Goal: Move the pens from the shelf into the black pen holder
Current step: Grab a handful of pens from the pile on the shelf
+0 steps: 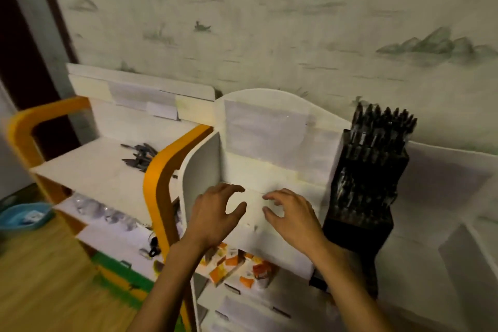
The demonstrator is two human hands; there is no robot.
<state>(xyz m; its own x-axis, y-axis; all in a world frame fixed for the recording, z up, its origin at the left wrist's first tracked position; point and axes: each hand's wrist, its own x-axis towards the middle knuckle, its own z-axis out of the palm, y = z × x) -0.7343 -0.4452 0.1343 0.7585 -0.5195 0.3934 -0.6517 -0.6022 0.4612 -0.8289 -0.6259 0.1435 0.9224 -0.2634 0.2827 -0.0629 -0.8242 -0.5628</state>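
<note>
White shelves point(113, 170) with orange edging stand against wallpaper point(269, 35) painted with misty hills; no writing is readable. The pens point(138, 155) lie at centre left on the shelf top, while the holder point(361, 191), packed with pens, stands at right. Both the left hand point(215, 213) and right hand point(292, 214) hover empty at centre, fingers loosely spread, with a blue basin point(24, 217) at far left.

Both hands point(215, 213) empty above shelf point(269, 178)

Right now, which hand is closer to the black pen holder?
The right hand. It hovers just left of the black pen holder, fingers loosely curled and empty. The left hand is farther left, beyond the right one.
</note>
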